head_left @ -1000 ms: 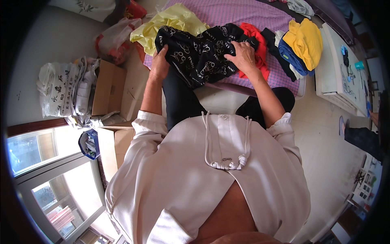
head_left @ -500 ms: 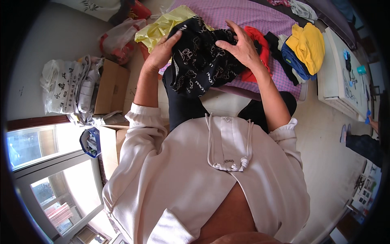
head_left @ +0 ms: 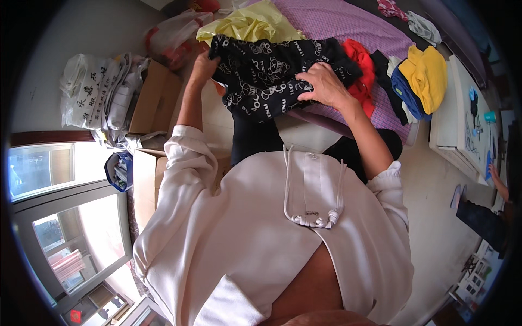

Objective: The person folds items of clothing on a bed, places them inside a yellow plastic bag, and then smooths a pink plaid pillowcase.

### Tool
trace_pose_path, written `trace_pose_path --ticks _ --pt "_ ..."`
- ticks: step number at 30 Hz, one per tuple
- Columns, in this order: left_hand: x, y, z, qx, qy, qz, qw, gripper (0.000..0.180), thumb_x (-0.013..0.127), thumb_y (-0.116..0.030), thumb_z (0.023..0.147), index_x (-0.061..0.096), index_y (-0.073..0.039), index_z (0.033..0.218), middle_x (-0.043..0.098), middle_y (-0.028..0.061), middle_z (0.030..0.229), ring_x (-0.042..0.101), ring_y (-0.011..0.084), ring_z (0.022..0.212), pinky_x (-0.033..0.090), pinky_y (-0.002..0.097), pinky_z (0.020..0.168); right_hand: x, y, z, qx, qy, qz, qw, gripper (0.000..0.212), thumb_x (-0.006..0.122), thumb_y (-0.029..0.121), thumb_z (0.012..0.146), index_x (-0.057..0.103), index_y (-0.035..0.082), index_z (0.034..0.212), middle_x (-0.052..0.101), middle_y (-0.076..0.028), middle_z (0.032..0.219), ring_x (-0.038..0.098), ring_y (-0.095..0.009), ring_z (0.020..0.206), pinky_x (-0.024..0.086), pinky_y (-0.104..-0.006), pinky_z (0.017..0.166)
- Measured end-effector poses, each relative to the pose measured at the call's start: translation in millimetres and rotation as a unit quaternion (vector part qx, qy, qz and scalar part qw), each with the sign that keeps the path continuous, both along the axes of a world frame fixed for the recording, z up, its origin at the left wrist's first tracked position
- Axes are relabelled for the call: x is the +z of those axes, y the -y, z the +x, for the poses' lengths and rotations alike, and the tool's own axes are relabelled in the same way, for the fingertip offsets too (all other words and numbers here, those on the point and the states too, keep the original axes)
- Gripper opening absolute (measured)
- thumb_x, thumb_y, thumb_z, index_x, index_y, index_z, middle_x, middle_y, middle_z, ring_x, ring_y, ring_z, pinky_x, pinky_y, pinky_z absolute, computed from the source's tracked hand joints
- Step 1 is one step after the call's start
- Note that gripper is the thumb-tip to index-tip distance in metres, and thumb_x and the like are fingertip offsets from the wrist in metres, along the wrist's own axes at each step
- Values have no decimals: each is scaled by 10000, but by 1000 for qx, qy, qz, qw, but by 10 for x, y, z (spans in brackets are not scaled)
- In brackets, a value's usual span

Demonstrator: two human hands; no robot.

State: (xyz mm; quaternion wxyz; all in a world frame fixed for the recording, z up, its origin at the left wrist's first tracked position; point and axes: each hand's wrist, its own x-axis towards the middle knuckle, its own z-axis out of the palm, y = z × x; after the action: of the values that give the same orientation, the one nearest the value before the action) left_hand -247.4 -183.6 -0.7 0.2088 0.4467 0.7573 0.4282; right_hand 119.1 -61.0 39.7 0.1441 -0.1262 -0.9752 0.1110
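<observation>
The left hand [head_left: 205, 67] is closing its fingers around the upper left corner of the black cloth [head_left: 263, 70]; part of that grip is hiding behind the hand and the folds. The right hand [head_left: 328, 87] is lying spread over the cloth's right half, thumb standing apart from the fingers; whether its fingertips are pinching any fabric, I cannot tell. The cloth, with its white print, is stretching between the two hands, covering the near edge of the checked sheet [head_left: 337, 22] and hanging over the person's dark trousers [head_left: 255, 144].

Just behind the cloth, a yellow bag [head_left: 253, 22] is lying crumpled. On the right, a red garment [head_left: 363, 89] is showing from beside the cloth, and farther right a yellow garment [head_left: 427, 76] is lying on top of a blue one [head_left: 403, 91]. Beyond that pile, a white cabinet [head_left: 448, 130] is standing, and another person's hand [head_left: 495, 173] is reaching in near its top.

On the left, well apart from the cloth, a cardboard box [head_left: 157, 98] is standing beside some clear plastic packages [head_left: 89, 92]. Below them, a window [head_left: 70, 250] is letting in bright light.
</observation>
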Motion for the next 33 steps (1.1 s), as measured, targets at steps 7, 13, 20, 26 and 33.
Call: trace_pose_path --ticks 7,13,20,26,33 --pt "420 44 497 92 -365 -44 926 689 729 -221 668 463 -94 1291 476 171 1291 456 346 1197 413 455 944 84 156 18 13 -12 63 998 387 774 162 627 666 101 993 561 -49 768 534 -234 907 358 -396 983" --pt "403 -250 449 -33 -435 -87 896 691 640 -484 777 476 -69 1304 541 178 1256 480 325 1197 353 490 966 95 192 46 22 -17 22 999 172 661 123 716 672 100 886 604 -68 759 581 -246 838 380 -413 948" --pt "343 -572 267 -181 -226 -169 942 533 724 -416 741 632 -25 1091 668 166 988 647 269 882 482 363 783 449 231 -41 -15 -108 -86 990 138 638 164 762 657 62 854 608 -115 718 609 -299 727 488 -400 706" --pt "559 -400 710 -178 -38 97 978 200 680 -149 831 630 -27 981 615 -1 794 544 69 749 462 237 698 96 56 -29 -117 60 37 991 257 567 45 728 663 96 961 609 -132 983 545 -299 1022 355 -457 914" --pt "327 -159 767 -112 -130 117 978 358 728 -241 783 623 -34 1055 653 97 925 602 159 857 480 293 790 -17 824 -348 68 -121 158 978 396 549 69 760 577 119 1151 493 -113 1233 445 -259 1179 291 -457 1054"
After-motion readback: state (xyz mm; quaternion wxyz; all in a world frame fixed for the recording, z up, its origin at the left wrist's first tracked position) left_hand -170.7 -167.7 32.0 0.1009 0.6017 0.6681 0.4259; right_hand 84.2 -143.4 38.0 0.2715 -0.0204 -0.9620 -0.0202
